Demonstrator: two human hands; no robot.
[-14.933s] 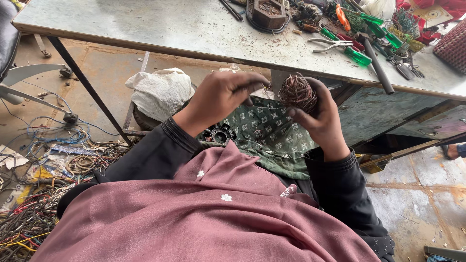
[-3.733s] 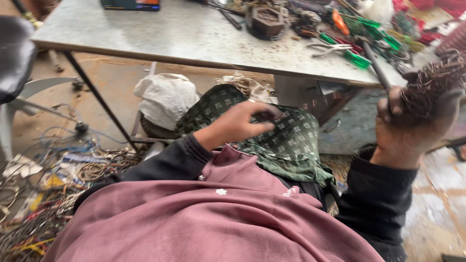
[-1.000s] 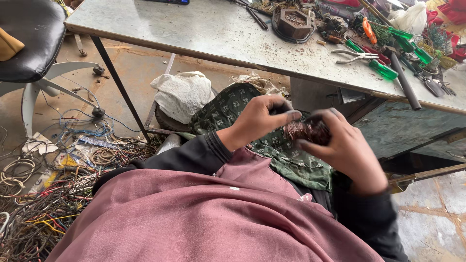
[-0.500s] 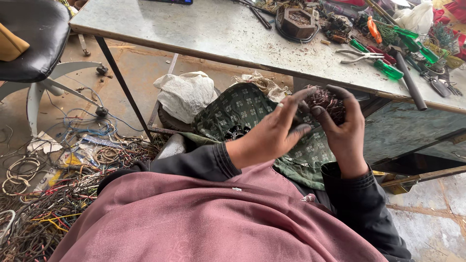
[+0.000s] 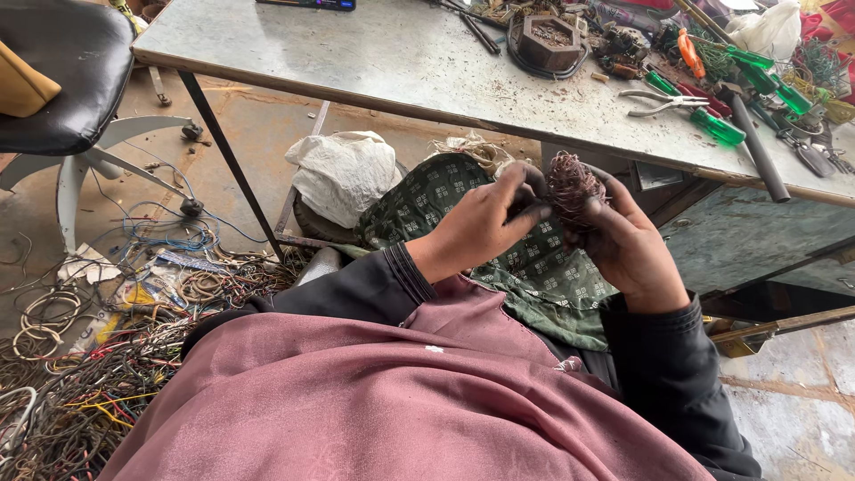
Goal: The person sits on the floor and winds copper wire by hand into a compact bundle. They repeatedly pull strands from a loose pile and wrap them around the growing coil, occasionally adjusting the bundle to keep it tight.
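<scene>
Coil of copper wire held above lap, over green cloth, just below table edge. Right hand cupped under coil, fingers closed around it. Left hand pinches coil's near side, fingertips together on strands.

Risks, judged:
- stiff wire ends prick fingertips – bare hands
- hard pull snaps thin strands
- weak grip – coil drops toward floor wires

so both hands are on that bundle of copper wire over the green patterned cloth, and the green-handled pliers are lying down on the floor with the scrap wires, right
Not quite. The green-handled pliers lie on the grey table, not on the floor. The rest stands: the head view shows the left hand and right hand both on the bundle of copper wire, above the green patterned cloth, with scrap wires on the floor.
</scene>
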